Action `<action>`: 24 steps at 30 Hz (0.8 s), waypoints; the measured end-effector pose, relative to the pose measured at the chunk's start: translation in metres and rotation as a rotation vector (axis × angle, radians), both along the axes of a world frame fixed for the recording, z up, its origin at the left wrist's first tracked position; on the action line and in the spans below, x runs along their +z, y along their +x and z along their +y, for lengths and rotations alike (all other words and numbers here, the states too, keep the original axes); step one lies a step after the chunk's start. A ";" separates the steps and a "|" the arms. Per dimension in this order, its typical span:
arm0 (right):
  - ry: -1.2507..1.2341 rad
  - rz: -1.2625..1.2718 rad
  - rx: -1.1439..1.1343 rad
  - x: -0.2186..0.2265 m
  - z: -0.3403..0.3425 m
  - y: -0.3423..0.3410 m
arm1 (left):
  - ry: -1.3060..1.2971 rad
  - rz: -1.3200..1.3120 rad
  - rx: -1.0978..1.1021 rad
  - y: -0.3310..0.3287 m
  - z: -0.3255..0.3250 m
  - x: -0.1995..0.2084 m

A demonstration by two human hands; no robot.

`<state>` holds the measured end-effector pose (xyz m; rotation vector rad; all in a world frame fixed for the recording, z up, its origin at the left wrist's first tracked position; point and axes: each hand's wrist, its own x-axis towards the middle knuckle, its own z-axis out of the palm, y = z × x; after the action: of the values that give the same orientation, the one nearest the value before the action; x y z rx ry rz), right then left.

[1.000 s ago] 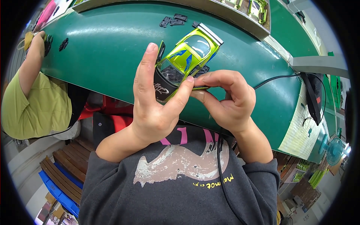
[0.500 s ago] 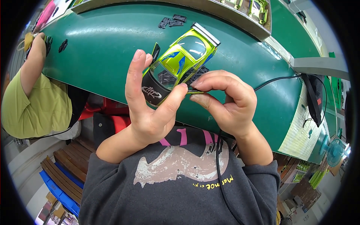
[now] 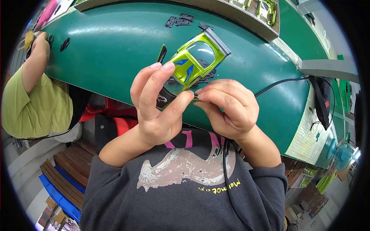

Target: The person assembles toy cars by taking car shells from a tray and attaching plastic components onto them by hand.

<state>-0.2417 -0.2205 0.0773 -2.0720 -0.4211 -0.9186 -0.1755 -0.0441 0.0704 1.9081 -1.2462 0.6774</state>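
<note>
A lime-green toy car body (image 3: 196,61) with blue decals, a clear roof window, a dark front and a rear spoiler is tilted above the green table (image 3: 111,42). My left hand (image 3: 158,100) grips its front end, fingers over the hood and thumb at the side nearest my right hand. A side door (image 3: 162,53) stands out from the car's far-left side. My right hand (image 3: 231,107) is closed in a pinch on a thin, green-edged door (image 3: 196,98) at the opposite side, touching my left thumb. Most of that door is hidden by fingertips.
Small black plastic parts (image 3: 181,20) lie beyond the car, and more (image 3: 208,77) lie partly behind it. A tray (image 3: 254,19) of green car bodies stands at the back. A black cable (image 3: 281,82) crosses the right side. A co-worker's arm (image 3: 36,61) is at the left.
My left fingers have bent down over the car's front. The car has shifted slightly toward the right and nearer, and my right fingers have closed more tightly around the door.
</note>
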 end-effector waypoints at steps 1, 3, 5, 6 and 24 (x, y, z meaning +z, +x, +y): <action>0.005 -0.007 0.002 -0.001 0.000 0.001 | 0.001 0.001 -0.012 0.003 0.001 0.000; -0.014 -0.038 0.019 0.001 -0.001 0.004 | -0.145 0.083 -0.114 0.014 0.001 0.000; -0.029 -0.069 0.040 0.004 -0.004 0.005 | -0.088 0.230 -0.028 0.015 0.007 0.019; -0.073 -0.082 0.048 0.006 -0.004 0.003 | -0.051 0.303 -0.036 0.016 0.007 0.027; 0.268 0.285 0.126 -0.006 -0.003 0.002 | 0.062 0.459 0.091 0.011 0.002 0.025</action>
<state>-0.2395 -0.2231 0.0716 -1.8703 -0.2572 -0.5602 -0.1649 -0.0423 0.0955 2.0315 -0.9017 0.2227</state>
